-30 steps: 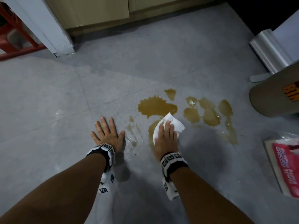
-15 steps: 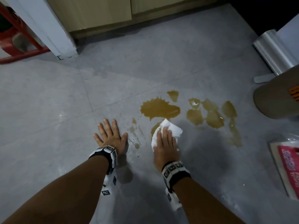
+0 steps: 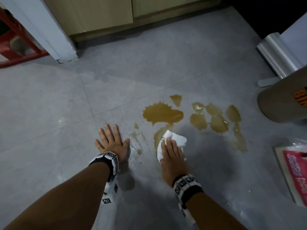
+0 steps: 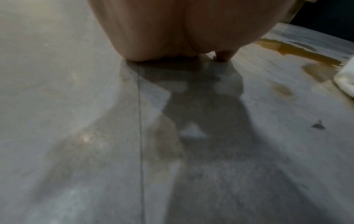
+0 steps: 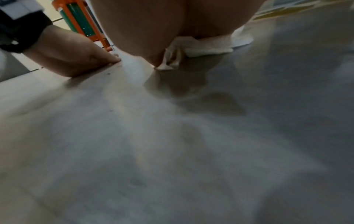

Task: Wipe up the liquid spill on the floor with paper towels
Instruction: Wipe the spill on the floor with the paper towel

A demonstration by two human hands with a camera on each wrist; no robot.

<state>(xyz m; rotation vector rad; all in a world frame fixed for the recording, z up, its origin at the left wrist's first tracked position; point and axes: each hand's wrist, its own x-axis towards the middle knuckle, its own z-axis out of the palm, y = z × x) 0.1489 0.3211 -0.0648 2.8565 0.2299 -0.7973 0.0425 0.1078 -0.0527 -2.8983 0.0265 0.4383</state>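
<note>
A brown liquid spill lies in several puddles on the grey tile floor, with smaller smears to its left. My right hand lies flat with straight fingers on a white paper towel, pressing it onto the near edge of the spill. The towel's crumpled edge sticks out under the palm in the right wrist view. My left hand rests flat on the floor, fingers spread, just left of the smears. Puddle and towel corner also show in the left wrist view.
A pink and white paper towel pack lies at the right edge. A tan cylindrical bin and a silver cylinder stand at the right. Wooden cabinets, a white post and a red frame lie beyond.
My right hand has dragged the paper towel toward me, off the large puddle's near lobe. The left hand has stayed planted on the floor.
</note>
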